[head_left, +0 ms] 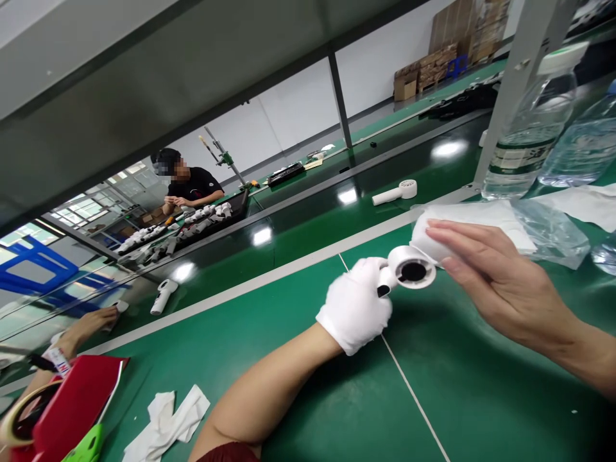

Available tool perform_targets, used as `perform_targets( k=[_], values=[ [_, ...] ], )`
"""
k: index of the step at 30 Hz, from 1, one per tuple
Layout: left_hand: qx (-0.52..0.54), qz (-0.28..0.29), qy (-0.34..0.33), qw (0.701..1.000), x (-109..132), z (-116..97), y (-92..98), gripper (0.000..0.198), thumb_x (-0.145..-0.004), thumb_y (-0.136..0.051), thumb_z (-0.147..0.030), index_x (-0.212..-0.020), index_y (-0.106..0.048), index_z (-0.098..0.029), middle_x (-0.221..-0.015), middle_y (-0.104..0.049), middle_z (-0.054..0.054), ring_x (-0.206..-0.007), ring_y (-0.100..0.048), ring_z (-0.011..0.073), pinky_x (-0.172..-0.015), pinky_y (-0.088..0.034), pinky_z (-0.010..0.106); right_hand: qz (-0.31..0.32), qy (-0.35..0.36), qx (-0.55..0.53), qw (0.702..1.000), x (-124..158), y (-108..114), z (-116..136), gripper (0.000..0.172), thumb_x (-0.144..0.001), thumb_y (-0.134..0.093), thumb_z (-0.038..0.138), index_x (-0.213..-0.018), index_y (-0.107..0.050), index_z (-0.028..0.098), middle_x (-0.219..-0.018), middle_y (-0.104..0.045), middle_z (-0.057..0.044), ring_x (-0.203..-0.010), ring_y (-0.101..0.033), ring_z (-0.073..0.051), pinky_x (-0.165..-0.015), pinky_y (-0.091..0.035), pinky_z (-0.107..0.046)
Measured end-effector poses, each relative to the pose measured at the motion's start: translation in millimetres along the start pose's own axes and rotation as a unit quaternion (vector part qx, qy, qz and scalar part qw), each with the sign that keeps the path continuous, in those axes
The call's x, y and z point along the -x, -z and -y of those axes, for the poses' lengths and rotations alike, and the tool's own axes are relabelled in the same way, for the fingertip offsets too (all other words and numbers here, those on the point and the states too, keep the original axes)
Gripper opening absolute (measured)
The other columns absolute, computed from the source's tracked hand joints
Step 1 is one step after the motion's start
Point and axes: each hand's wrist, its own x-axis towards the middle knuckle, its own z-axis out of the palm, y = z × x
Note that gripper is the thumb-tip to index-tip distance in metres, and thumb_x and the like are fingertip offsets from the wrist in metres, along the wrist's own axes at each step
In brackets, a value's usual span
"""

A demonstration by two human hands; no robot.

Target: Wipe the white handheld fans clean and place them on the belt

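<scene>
White-gloved, the left hand (355, 311) has its fingers closed round the handle of a small dryer-like device (411, 268), held just above the green counter (433, 385). The bare right hand (486, 276) pinches a cloth (426, 240) against its round head. It looks like a wipe-down, and reaching the dark opening would call for a firm handle grip.
</scene>
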Motion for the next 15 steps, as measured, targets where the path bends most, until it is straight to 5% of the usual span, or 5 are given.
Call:
perform_targets(
  k=[2,6,8,11,15],
  values=[
    [0.287,0.103,0.043,0.951,0.9,-3.9,-2.0,0.030,-0.075,-0.063,-0.024,-0.102,-0.052,-0.020,-0.090,-0.058,0.000,-0.070,-0.052,0.0129,-0.063,-0.041,0.025,-0.010,0.007,-0.006,1.000,0.0,-1.7,5.9,0.051,-0.090,-0.050,0.013,-0.138,-0.045,0.030,-0.135,-0.054,-0.003,-0.125,-0.049,-0.023,-0.108,-0.041,-0.043],
    [0.655,0.235,0.166,0.699,-0.5,-11.4,-10.2,0.057,-0.084,-0.040,-0.071,-0.076,-0.051,-0.016,-0.069,-0.048,-0.001,-0.044,-0.045,0.0084,-0.045,-0.036,0.024,-0.034,0.022,0.028,0.999,2.8,-7.9,10.7,0.061,-0.086,-0.054,0.009,-0.140,-0.042,0.034,-0.137,-0.053,-0.002,-0.122,-0.050,-0.025,-0.107,-0.041,-0.048],
    [0.736,0.222,0.204,0.606,-3.3,-15.0,-11.7,0.068,-0.086,-0.025,-0.076,-0.075,-0.053,-0.015,-0.068,-0.050,0.000,-0.044,-0.049,0.0111,-0.046,-0.041,0.026,-0.020,0.053,0.055,0.997,5.8,-12.6,12.7,0.066,-0.083,-0.058,0.008,-0.142,-0.040,0.033,-0.137,-0.053,-0.003,-0.120,-0.050,-0.028,-0.104,-0.041,-0.051],
    [0.801,0.163,0.264,0.511,-8.0,-20.3,-7.2,0.067,-0.091,-0.021,-0.070,-0.086,-0.059,-0.015,-0.065,-0.054,0.001,-0.049,-0.055,0.0124,-0.049,-0.046,0.024,0.022,0.097,0.069,0.993,12.0,-19.6,18.4,0.068,-0.081,-0.061,0.008,-0.143,-0.040,0.030,-0.136,-0.055,-0.005,-0.118,-0.050,-0.030,-0.098,-0.045,-0.052],
    [0.837,0.082,0.296,0.453,-11.6,-21.1,0.3,0.060,-0.094,-0.031,-0.063,-0.080,-0.060,-0.012,-0.057,-0.051,0.000,-0.044,-0.049,0.0073,-0.043,-0.038,0.017,0.084,0.155,0.003,0.984,20.4,-23.5,27.5,0.067,-0.082,-0.059,0.006,-0.143,-0.039,0.023,-0.135,-0.055,-0.008,-0.120,-0.049,-0.029,-0.097,-0.045,-0.050]
  ],
)
